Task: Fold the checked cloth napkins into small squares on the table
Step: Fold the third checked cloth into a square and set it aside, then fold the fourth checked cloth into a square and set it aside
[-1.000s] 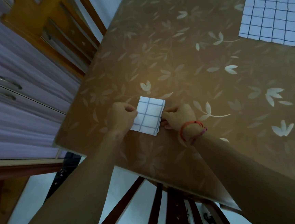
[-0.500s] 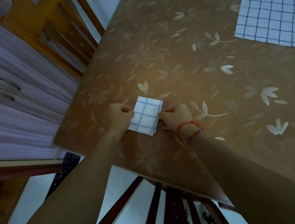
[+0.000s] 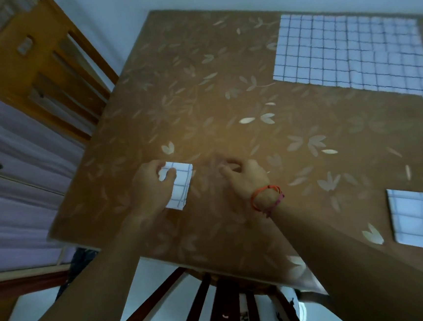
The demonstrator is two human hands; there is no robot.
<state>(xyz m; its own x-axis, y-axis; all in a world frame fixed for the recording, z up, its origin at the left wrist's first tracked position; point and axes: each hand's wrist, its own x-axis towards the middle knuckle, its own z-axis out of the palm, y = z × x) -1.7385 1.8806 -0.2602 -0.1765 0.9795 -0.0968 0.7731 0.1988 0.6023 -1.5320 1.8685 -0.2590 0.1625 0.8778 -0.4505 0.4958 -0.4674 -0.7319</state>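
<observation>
Filling most of the view, the table (image 3: pixel 226 113) wears a brown, leaf-printed cover. At its far right corner the spread napkin (image 3: pixel 349 53) lies open and flat. It is the largest cloth here and, I judge, the next one due for folding. Nearer, by the right edge, the folded napkin (image 3: pixel 415 216) lies as a finished square, well apart from both hands. A wooden chair (image 3: pixel 30 61) stands at the table's far left side.

The left hand (image 3: pixel 151 188) rests near the table's left front edge and pinches the small napkin (image 3: pixel 182 186). The thumb lies on top of the cloth and the fingers curl at its far edge. The right hand (image 3: pixel 245 178) is beside the small napkin but off it. Its fingers are loosely curled and blurred, with nothing visible in them. A red thread band (image 3: pixel 267 199) circles that wrist.

The small napkin looks folded down to its final size, so the step in hand seems to be finishing and parking it. To do that well, the pinch should cross every layer so none springs open. The free palm could press along the crease, and the corners should be checked for squareness. The napkin is then better slid across the cover than lifted.
</observation>
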